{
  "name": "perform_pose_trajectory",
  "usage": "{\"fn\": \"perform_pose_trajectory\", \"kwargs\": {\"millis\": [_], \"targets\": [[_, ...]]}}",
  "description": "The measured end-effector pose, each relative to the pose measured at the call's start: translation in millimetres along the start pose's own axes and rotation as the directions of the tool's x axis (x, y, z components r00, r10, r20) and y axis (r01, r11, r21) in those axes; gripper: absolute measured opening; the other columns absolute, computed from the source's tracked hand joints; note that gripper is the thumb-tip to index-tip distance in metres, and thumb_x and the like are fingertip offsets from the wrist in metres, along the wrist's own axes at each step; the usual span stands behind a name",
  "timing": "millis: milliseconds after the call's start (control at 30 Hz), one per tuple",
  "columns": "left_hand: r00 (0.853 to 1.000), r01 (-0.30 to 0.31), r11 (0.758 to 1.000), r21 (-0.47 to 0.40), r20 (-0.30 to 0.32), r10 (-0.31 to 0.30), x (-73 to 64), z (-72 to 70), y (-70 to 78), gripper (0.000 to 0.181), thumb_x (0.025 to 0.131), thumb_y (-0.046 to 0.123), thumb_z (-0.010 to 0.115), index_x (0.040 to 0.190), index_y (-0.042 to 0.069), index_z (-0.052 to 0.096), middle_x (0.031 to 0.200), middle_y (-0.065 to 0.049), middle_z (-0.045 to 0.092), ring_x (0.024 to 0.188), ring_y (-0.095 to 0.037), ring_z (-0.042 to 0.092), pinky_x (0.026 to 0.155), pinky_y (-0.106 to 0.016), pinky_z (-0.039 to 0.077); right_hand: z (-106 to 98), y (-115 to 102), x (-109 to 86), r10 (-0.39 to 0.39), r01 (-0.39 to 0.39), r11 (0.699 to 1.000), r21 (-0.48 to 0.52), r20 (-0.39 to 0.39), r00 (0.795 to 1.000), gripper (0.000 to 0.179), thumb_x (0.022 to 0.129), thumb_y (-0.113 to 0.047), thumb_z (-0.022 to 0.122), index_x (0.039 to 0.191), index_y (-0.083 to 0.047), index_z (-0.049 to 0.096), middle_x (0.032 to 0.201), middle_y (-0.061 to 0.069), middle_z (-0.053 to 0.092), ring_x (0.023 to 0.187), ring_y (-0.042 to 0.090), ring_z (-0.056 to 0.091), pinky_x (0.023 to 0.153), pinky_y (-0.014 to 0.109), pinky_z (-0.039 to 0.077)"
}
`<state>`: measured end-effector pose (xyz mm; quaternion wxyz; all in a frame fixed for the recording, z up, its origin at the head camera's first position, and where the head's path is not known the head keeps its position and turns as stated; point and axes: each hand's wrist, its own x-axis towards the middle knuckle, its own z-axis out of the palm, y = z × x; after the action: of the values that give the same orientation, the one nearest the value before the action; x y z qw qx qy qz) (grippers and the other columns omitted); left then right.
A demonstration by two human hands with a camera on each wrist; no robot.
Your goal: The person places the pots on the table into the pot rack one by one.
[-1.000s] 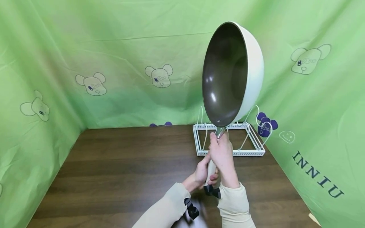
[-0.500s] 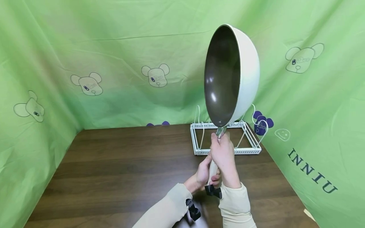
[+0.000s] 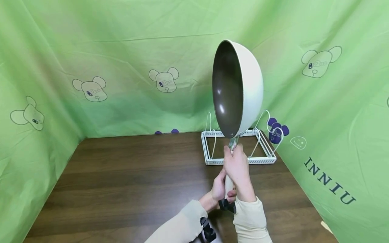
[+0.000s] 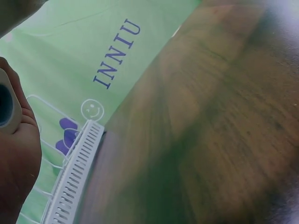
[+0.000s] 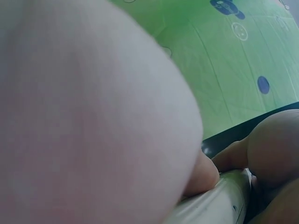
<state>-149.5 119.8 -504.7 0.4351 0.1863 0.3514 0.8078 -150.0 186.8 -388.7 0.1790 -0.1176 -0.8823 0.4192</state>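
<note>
A deep frying pan [image 3: 252, 87], white outside and dark brown inside, is held up on edge, its hollow side turned left. My right hand [image 3: 237, 165] grips the upper part of its pale handle, close under the metal neck. Lower on the same handle, my left hand [image 3: 219, 187] wraps round it from the left. In the left wrist view the butt end of the handle [image 4: 5, 105] shows inside the left hand. A white wire rack [image 3: 262, 161] stands on the table behind the hands, and the pan's bowl overlaps its back part in the head view.
The brown wooden table [image 3: 130, 175] extends to the left and front. Green curtains [image 3: 121, 50] with mouse drawings enclose its back and sides, the right one close beside the rack. Curved wire dividers [image 3: 278, 138] rise from the rack.
The pan has come down and shifted left, turning so that more of its white outside shows. Both hands keep their grip on the handle. The head view has swung slightly right.
</note>
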Motion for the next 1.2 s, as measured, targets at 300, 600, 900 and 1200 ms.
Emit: {"fn": "perform_pose_trajectory", "kwargs": {"millis": [300, 600, 900, 1200], "targets": [[0.999, 0.028, 0.993, -0.116, 0.032, -0.024, 28.2, -47.7, -38.9, 0.073, 0.088, 0.086, 0.031, 0.062, 0.020, 0.046, 0.052, 0.008, 0.035, 0.036, -0.006, 0.026, 0.033, -0.022, 0.021, 7, 6, -1.5, 0.001, -0.001, 1.000, -0.020, 0.017, 1.000, 0.027, 0.104, -0.026, 0.049, 0.106, 0.001, 0.049, 0.079, 0.018, 0.056, 0.078, 0.041, 0.056, 0.069, 0.054, 0.043], [0.997, -0.040, 0.998, -0.051, -0.064, 0.037, 0.1, -10.4, -20.1, 0.067, 0.093, 0.080, 0.026, 0.063, 0.024, 0.046, 0.052, 0.013, 0.036, 0.039, -0.002, 0.023, 0.035, -0.017, 0.017, 11, 12, -4.2, 0.019, -0.018, 0.999, -0.030, 0.038, 0.999, 0.028, 0.103, -0.025, 0.049, 0.107, 0.003, 0.049, 0.085, 0.023, 0.059, 0.082, 0.044, 0.057, 0.074, 0.057, 0.044], [0.993, 0.007, 0.987, -0.161, -0.117, -0.026, 10.3, -36.9, -41.3, 0.068, 0.090, 0.082, 0.035, 0.067, 0.021, 0.052, 0.052, 0.010, 0.040, 0.038, -0.004, 0.027, 0.034, -0.020, 0.021, 19, 19, -4.9, 0.033, -0.031, 0.999, -0.040, 0.067, 0.997, 0.029, 0.102, -0.025, 0.049, 0.107, 0.003, 0.049, 0.091, 0.027, 0.062, 0.086, 0.046, 0.059, 0.078, 0.058, 0.045], [0.997, 0.003, 0.979, -0.203, -0.069, -0.018, 17.8, -54.6, -55.1, 0.067, 0.088, 0.085, 0.035, 0.067, 0.023, 0.051, 0.052, 0.011, 0.037, 0.038, -0.005, 0.024, 0.033, -0.022, 0.015, 26, 23, -4.3, 0.040, -0.036, 0.998, -0.042, 0.101, 0.994, 0.029, 0.103, -0.026, 0.049, 0.109, 0.003, 0.049, 0.091, 0.025, 0.062, 0.088, 0.044, 0.059, 0.078, 0.056, 0.045]]}}
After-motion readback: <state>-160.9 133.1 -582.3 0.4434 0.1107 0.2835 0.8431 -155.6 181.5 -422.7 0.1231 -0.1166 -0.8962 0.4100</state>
